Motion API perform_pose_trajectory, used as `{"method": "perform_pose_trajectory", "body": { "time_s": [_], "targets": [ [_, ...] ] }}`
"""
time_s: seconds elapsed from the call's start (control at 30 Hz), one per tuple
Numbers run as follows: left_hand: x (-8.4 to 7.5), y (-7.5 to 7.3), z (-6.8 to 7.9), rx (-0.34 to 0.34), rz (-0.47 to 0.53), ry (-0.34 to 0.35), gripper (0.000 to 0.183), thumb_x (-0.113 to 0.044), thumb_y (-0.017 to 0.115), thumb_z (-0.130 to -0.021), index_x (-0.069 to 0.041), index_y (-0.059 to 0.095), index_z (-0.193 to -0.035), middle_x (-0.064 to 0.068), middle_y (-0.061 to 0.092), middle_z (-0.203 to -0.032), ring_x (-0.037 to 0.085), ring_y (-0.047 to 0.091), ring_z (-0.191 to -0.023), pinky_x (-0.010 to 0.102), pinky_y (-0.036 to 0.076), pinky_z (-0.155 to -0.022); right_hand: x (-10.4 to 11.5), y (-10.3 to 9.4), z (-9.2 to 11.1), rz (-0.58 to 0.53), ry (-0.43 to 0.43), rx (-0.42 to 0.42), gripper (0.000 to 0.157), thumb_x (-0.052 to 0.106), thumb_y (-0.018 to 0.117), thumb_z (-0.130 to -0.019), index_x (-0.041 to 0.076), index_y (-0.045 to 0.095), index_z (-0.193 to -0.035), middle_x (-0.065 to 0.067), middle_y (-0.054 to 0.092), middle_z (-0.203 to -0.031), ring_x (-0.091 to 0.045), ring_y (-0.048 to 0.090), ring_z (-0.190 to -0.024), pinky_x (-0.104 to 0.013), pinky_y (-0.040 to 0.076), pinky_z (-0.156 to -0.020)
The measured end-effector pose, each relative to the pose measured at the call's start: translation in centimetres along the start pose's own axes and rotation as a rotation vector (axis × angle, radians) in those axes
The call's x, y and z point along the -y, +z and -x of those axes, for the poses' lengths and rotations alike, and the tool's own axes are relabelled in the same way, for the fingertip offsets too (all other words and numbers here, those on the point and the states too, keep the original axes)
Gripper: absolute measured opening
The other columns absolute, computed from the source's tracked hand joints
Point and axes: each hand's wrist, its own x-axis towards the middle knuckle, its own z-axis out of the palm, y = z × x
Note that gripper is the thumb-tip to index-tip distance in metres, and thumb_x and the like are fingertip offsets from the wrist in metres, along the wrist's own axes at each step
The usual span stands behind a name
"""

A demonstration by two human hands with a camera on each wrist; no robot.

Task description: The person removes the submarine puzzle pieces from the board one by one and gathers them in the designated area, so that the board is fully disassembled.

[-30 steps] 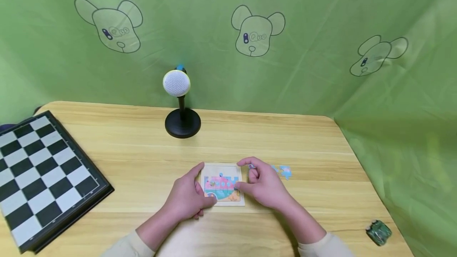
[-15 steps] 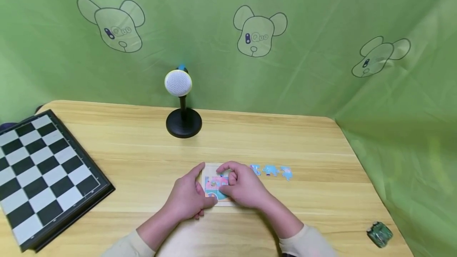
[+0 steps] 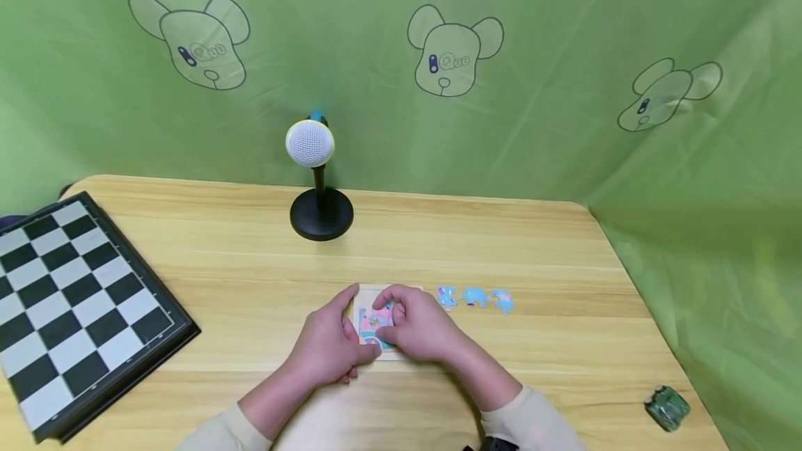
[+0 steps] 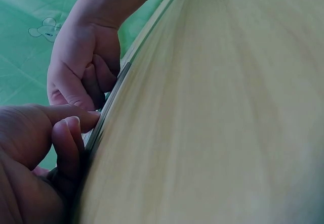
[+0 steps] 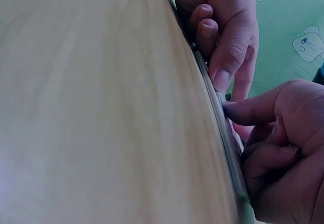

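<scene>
In the head view my left hand holds the left side of a small wooden puzzle board. Its index finger is at the far left corner and its thumb at the near edge. My right hand reaches over the board from the right, with index finger and thumb down on the coloured puzzle pieces. The hand covers the right part of the board, so whether it pinches a piece is hidden. In the right wrist view the right thumb touches the board, seen edge-on. Loose blue puzzle pieces lie right of the board.
A black-and-white chessboard lies at the table's left. A microphone on a round black stand stands toward the back. A small green object sits near the right edge. Green cloth hangs behind the table.
My right hand has moved left from the board's right edge to over its pieces. The loose pieces at right are now more fully uncovered. My left hand has stayed in place.
</scene>
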Motion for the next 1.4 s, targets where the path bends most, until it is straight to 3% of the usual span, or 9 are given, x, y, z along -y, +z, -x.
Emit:
{"method": "perform_pose_trajectory", "body": {
  "time_s": [0.73,1.4],
  "targets": [
    [0.07,0.09,-0.03,-0.001,0.008,0.006,0.1,-0.005,0.085,-0.072,-0.002,0.029,-0.155,0.008,0.057,-0.065,0.019,0.057,-0.039,0.038,0.053,-0.039,-0.45,0.14,0.29,-0.071,-0.027,-0.017,0.032,-0.002,0.078,-0.081,0.011,0.058,-0.103,0.001,0.04,-0.059,-0.01,0.037,-0.051,-0.024,0.031,-0.049],
    [0.2,0.07,-0.08,0.0,0.0,0.002,0.099,-0.006,0.085,-0.073,-0.002,0.03,-0.155,0.008,0.057,-0.065,0.02,0.057,-0.038,0.038,0.052,-0.039,-0.53,0.33,0.38,-0.067,-0.018,-0.037,0.029,0.0,0.08,-0.081,0.008,0.068,-0.106,0.003,0.036,-0.054,-0.009,0.032,-0.047,-0.022,0.027,-0.045]
  ]
}}
